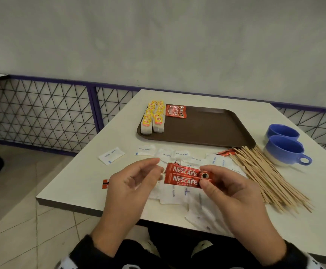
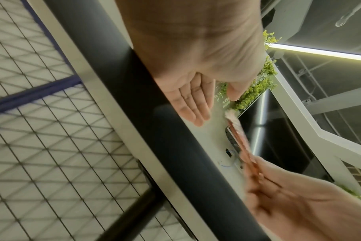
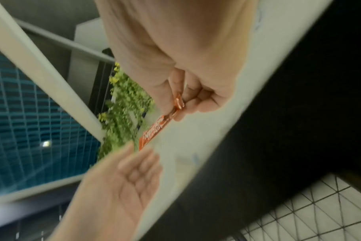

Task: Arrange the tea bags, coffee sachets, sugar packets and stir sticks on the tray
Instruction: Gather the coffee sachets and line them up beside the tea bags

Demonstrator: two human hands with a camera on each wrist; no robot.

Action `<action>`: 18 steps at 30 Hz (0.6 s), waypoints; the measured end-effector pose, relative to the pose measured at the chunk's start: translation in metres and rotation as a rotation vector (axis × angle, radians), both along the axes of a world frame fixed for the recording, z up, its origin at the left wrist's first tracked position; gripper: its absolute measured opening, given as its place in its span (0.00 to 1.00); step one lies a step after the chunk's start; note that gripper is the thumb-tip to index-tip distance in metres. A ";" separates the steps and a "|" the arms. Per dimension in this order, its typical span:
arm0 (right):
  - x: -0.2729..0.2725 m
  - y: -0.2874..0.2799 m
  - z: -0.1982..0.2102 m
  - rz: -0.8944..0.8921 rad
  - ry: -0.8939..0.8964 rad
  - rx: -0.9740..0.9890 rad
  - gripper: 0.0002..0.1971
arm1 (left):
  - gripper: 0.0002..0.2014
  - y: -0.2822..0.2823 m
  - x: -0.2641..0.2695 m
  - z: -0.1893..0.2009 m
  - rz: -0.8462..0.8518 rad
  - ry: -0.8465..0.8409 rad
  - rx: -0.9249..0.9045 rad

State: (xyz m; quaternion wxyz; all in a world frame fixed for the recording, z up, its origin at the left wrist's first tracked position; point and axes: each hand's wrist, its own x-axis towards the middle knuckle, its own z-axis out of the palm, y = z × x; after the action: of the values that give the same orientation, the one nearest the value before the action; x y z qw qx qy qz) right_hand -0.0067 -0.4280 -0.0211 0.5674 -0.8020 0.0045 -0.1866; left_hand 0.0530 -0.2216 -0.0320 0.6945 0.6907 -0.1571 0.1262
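My right hand [image 1: 205, 176] pinches two red coffee sachets [image 1: 183, 176] by their right end, above the white sugar packets [image 1: 179, 154] scattered on the table. The same sachets [image 3: 155, 132] show in the right wrist view, pinched by the right hand [image 3: 181, 104]. My left hand [image 1: 138, 175] hovers just left of the sachets with relaxed fingers and holds nothing; its fingers [image 2: 192, 104] look straight. The brown tray [image 1: 206, 127] carries yellow-tagged tea bags [image 1: 154, 118] in two rows and a stack of coffee sachets [image 1: 176, 111] at its far left. Wooden stir sticks [image 1: 265, 171] lie fanned on the right.
Two blue cups [image 1: 283, 144] stand right of the tray. One more red sachet [image 1: 105, 184] peeks out left of my left hand, another [image 1: 225, 152] lies by the sticks. The table's front edge [image 1: 70, 205] is close to my wrists. A mesh railing [image 1: 41, 113] runs behind.
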 end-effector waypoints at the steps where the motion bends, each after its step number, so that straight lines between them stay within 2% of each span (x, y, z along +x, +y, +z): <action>1: -0.002 -0.006 0.013 -0.006 0.030 0.033 0.13 | 0.12 0.010 0.003 0.000 0.052 -0.028 0.036; 4: 0.005 -0.026 0.054 0.015 0.129 0.091 0.13 | 0.05 0.042 0.022 -0.006 0.221 -0.176 0.276; 7: 0.037 -0.038 0.092 0.048 0.210 0.012 0.16 | 0.07 0.063 0.043 -0.014 0.298 -0.236 0.471; 10: 0.091 -0.047 0.109 -0.014 0.238 -0.151 0.11 | 0.07 0.065 0.054 -0.021 0.294 -0.198 0.514; 13: 0.154 -0.058 0.106 -0.099 0.281 -0.307 0.06 | 0.05 0.065 0.057 -0.026 0.301 -0.265 0.579; 16: 0.215 -0.067 0.099 -0.117 0.338 -0.387 0.03 | 0.04 0.066 0.062 -0.026 0.348 -0.290 0.553; 18: 0.253 -0.068 0.101 -0.144 0.335 -0.423 0.05 | 0.04 0.065 0.062 -0.023 0.362 -0.284 0.504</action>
State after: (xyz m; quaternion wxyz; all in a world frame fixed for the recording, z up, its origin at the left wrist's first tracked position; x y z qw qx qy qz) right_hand 0.2464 -0.4962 0.0796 0.3640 -0.9199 0.1162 -0.0879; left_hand 0.1152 -0.1566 -0.0555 0.4394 0.8328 -0.1536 0.2996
